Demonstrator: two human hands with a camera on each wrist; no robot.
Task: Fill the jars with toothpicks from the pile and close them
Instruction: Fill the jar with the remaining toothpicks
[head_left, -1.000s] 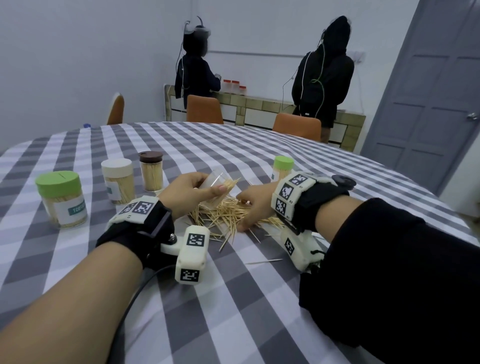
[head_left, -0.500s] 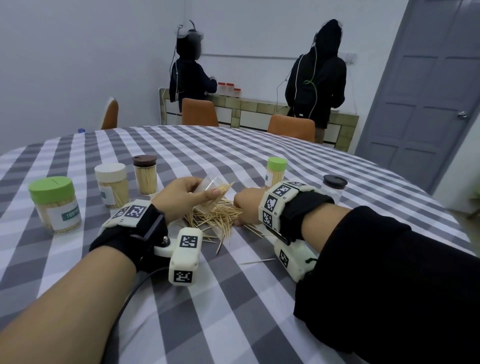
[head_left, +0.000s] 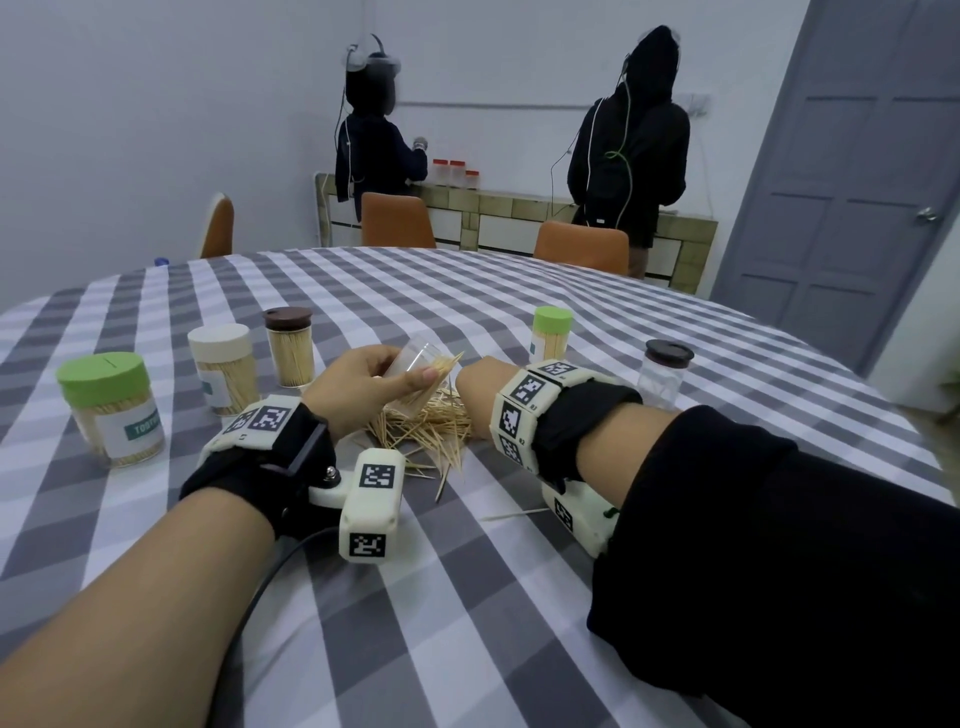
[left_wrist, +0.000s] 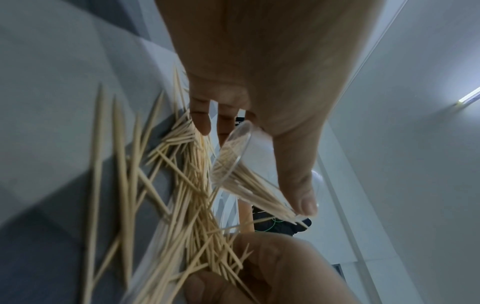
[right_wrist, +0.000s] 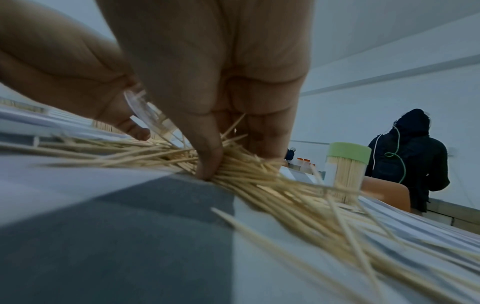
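The left hand (head_left: 358, 382) grips an open clear jar (head_left: 415, 376), tilted with its mouth toward the right and a few toothpicks (left_wrist: 255, 190) already poking out. The right hand (head_left: 480, 387) is down in the pile (head_left: 423, 428), thumb and fingers (right_wrist: 207, 156) pinching a bunch against the cloth (head_left: 467, 597). The pile lies between the two hands, just near of the jar's mouth.

To do this step well, I judge the pinch should gather sticks that lie the same way, lift them as one bundle, and feed them in lengthwise; crossed sticks would likely jam at the rim. Keeping the jar tilted and low over the pile means any dropped sticks fall back where they belong. Those already sticking out may need a tap inward before more go in.

Room is fair. Three capped jars stand to the left: the green jar (head_left: 111, 410), the white jar (head_left: 223, 366) and the brown jar (head_left: 289, 345); all are apart from the left hand. To the right a small green-capped jar (head_left: 551, 332) stands just far of the right wrist, and a dark-capped jar (head_left: 664, 375) sits beside the forearm, looking nearly empty, where a careless sweep of the sleeve could topple it. Loose strays (head_left: 514, 514) lie nearer the body. The table's edge is well away on every side.
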